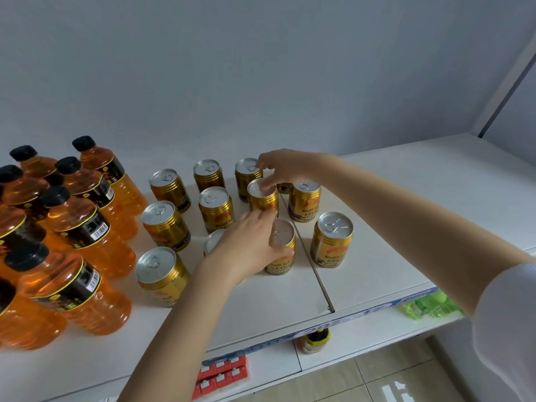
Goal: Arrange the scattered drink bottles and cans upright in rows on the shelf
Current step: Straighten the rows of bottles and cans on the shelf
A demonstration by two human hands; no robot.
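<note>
my left hand (249, 245) is wrapped round a gold can (282, 256) mid-shelf (377, 274); right hand (285, 166) pinches the top of the next can (262, 200) just behind; bottles (78, 227) upright along the left edge

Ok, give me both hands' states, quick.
Left hand: grips the front gold can.
Right hand: pinches the rim of the can behind it.

white shelf (406, 198), two panels: orange bottles (78, 227) upright, bunched at left; gold cans (166, 224) upright in rough rows mid-shelf, on both sides of panel seam (321, 285)
</note>
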